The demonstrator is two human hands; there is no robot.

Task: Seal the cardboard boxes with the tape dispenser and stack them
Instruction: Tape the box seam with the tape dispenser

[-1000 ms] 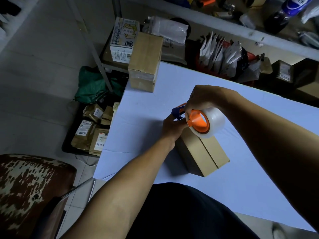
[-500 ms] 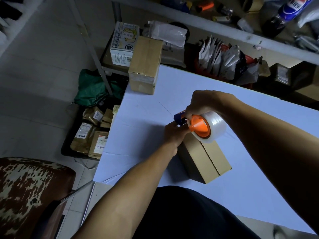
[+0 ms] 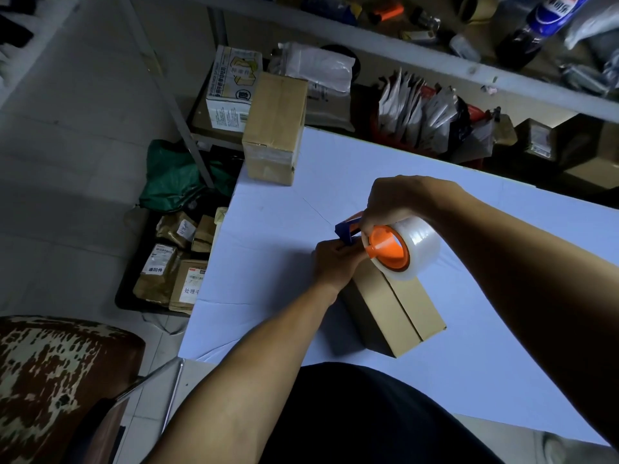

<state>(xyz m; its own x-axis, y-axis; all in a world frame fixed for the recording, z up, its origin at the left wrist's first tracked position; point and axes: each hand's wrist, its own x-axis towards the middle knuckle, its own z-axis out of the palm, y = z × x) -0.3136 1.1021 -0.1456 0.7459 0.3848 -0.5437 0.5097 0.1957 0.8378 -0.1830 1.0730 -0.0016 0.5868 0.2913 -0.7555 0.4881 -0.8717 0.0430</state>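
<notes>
Head view: a person stands at a desk (image 3: 502, 363) with a pale blue-white top, and both bare arms reach in over it.
Desk: it carries two cardboard boxes, one at the far left corner and one near the middle, closer to the near edge.
Far box (image 3: 274, 128): it stands on the far left corner and partly overhangs it; glossy tape seems to cross its near face, so I judge this one already sealed.
Near box (image 3: 395, 309): it lies under the hands, its top flaps are closed, and the middle seam toward the person is bare cardboard, with no tape visible on it.
Tape dispenser (image 3: 395, 246): orange hub, clear roll and blue head; it sits at the far end of the near box, the roll just over the seam.
Right hand (image 3: 398, 202): it grips the dispenser from above, fingers curled round the frame.
Left hand (image 3: 335, 262): it is at the far left end of the near box, fingers bent near the blue head; I think it presses the tape end down, but what it holds is hidden.
Progress: perhaps one box done; the second is only at the start of its strip.
Left to do: pull tape along the seam, cut it, then stack the boxes, which are well apart now.
Under the shelf: more parcels (image 3: 174, 262) lie on the floor beside the left edge.
</notes>
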